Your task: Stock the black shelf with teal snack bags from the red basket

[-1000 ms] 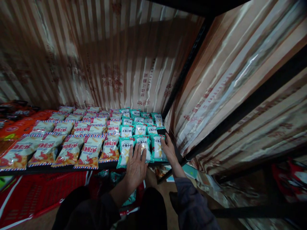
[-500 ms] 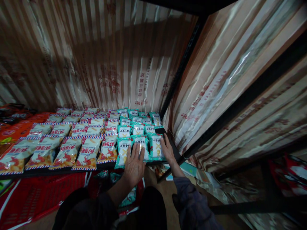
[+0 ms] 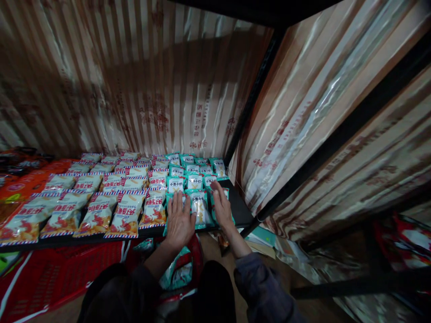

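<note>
Teal-and-white snack bags (image 3: 198,208) stand in several rows at the right end of a black shelf (image 3: 240,211). My left hand (image 3: 180,222) lies flat with fingers stretched over the front-left teal bag, its thumb reaching toward the middle one. At the front-right teal bag, my right hand (image 3: 222,208) is open, held edge-on with its palm turned inward, and covers much of that bag. Neither hand grips anything. Left of the teal bags are rows of white-and-orange shrimp snack bags (image 3: 124,213) with striped edges.
Orange packets (image 3: 27,185) fill the shelf's left part. Below it are a red basket (image 3: 60,278) and more teal bags (image 3: 180,271). Black shelf posts (image 3: 257,96) rise at the corner, in front of printed curtain-like sheeting (image 3: 188,67). Red packets (image 3: 412,242) lie at far right.
My right hand has moved left from the outer edge of the front-right teal bag onto it. My left hand has slid left, off the middle bag and onto the front-left one.
</note>
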